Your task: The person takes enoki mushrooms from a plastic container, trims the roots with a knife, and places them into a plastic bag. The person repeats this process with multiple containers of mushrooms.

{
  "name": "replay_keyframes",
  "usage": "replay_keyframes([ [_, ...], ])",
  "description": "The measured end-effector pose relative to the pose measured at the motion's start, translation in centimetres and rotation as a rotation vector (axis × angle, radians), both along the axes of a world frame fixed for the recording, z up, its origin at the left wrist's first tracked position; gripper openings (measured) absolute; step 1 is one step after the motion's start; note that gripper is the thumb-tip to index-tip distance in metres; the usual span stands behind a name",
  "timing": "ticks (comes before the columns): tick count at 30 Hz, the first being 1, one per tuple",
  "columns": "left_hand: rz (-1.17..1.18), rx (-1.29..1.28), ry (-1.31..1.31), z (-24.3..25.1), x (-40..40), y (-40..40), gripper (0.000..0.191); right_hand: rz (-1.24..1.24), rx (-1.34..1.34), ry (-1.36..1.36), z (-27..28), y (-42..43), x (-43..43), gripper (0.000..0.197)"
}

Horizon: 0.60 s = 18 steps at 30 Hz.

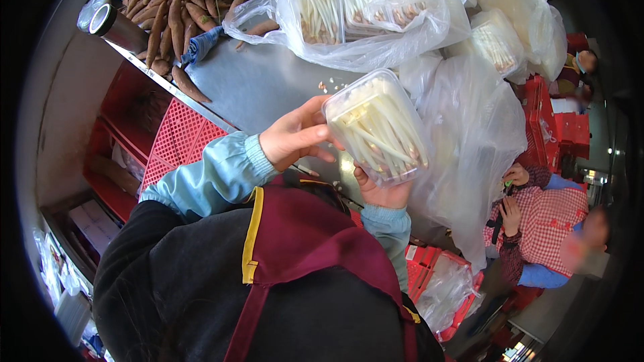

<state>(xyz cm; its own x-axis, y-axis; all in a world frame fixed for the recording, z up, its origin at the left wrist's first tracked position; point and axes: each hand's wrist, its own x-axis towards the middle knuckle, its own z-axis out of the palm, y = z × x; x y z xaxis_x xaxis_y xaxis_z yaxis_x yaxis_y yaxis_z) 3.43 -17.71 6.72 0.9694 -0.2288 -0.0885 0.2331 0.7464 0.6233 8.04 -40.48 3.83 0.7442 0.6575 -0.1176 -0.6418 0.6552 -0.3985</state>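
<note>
A clear plastic tray (pixel 378 128) of pale vegetable stalks with pinkish ends is held up, tilted, above the steel table (pixel 251 78). My left hand (pixel 299 133) grips its left edge, the index finger passing behind it and the thumb at the near side. From below, my right hand (pixel 383 190) supports the lower end, its fingers partly hidden by the tray. Just beyond, an open plastic bag (pixel 352 55) contains several similar trays (pixel 321 14). Small crumbs (pixel 327 83) lie on the steel close to the held tray.
Sweet potatoes (pixel 176 20) are heaped at the far left, beside a metal tumbler (pixel 118 27) and a blue cloth (pixel 201 46). A large plastic bag (pixel 468 130) drapes on the right. Red crates (pixel 183 133) stand below the table. A co-worker (pixel 541 226) is at right.
</note>
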Motion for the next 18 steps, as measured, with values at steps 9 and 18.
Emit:
replay_keyframes([
  [9, 0.033, 0.648, -0.385, -0.2, 0.6, -1.1, 0.047, 0.004, -0.029, -0.063, -2.0, -2.8, -0.6, 0.068],
  [18, -0.163, 0.069, -0.089, -1.3, 0.0, -1.9, 0.095, -0.317, -0.353, -0.696, 0.6, -3.4, 0.9, 0.051],
])
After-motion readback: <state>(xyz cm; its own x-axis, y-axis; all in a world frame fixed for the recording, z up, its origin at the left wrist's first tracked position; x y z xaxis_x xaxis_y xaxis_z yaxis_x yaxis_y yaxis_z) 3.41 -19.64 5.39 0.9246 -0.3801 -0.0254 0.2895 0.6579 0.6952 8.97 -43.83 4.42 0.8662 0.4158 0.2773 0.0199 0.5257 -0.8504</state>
